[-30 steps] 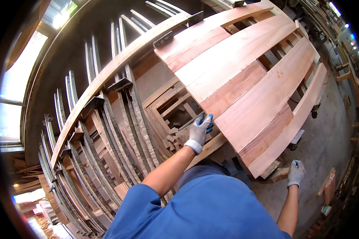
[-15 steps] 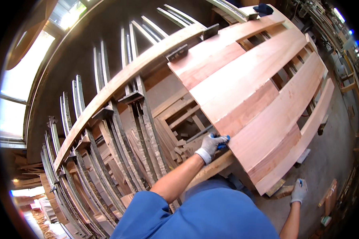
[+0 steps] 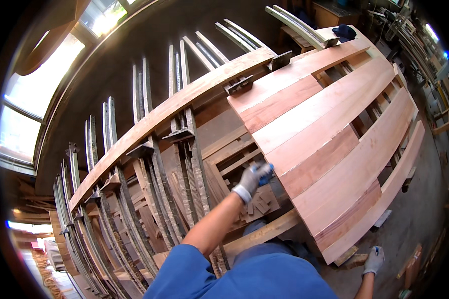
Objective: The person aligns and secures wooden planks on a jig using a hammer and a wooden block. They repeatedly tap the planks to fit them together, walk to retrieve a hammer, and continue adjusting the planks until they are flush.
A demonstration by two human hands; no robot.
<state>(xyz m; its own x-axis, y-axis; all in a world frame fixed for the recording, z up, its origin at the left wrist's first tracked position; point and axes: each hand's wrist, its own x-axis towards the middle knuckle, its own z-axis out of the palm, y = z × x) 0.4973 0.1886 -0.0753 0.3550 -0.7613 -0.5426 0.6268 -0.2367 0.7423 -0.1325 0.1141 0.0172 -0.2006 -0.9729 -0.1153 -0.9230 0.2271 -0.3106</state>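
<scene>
Far left: bright window [image 3: 50, 82], farther right in view than a second ago, as with everything else; probably a turn of the head. Next, paired metal clamp bars [image 3: 198, 169], with long pale timber [image 3: 209, 83] laid across. Beyond, between bars and panel: open wooden frame [image 3: 240, 163], crate-like, slatted, dark inside; too dim to list contents.

Then left hand [image 3: 252, 182], gloved, motion-blurred, right at near end of board panel [image 3: 329, 152]. Farther up that edge than half a second ago, and no longer plainly overlapping it. Fingers bent, not spread; too blurred to judge contact or grip. Likely means a shifted or loosened touch, with no visible change to the panel. Below left hand: loose wood offcuts [image 3: 261, 202], heaped near frame; inside or beside it, unclear. Lower still, pale beam [image 3: 272, 226], running toward panel's near edge.

Across centre to right: panel itself, of light and reddish boards side by side, uneven in length, with dark gaps toward far end. At upper far end, dark cap [image 3: 344, 33], out of sight a second ago. Low right, just off panel's lower corner: right hand [image 3: 374, 260], gloved, fingers curled inward; anything held, impossible to say.
</scene>
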